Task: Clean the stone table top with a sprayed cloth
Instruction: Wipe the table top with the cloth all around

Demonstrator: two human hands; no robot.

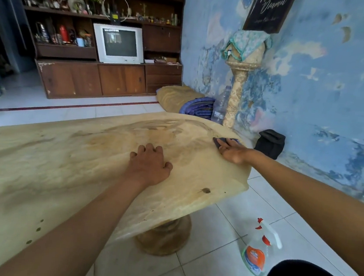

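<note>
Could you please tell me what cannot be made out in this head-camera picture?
- Dark grey cloth: mostly hidden under the right hand.
- Beige stone table top: left end cut off by the frame.
- Clear spray bottle with orange label: print too small.
- Left hand: palm unseen.

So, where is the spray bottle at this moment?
The clear plastic spray bottle with the orange label stands on the white tiled floor, lower right in the head view, right of the stone table's pedestal base.

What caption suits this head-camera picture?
Right hand presses a dark cloth on the stone table top; left hand rests nearby.
</note>
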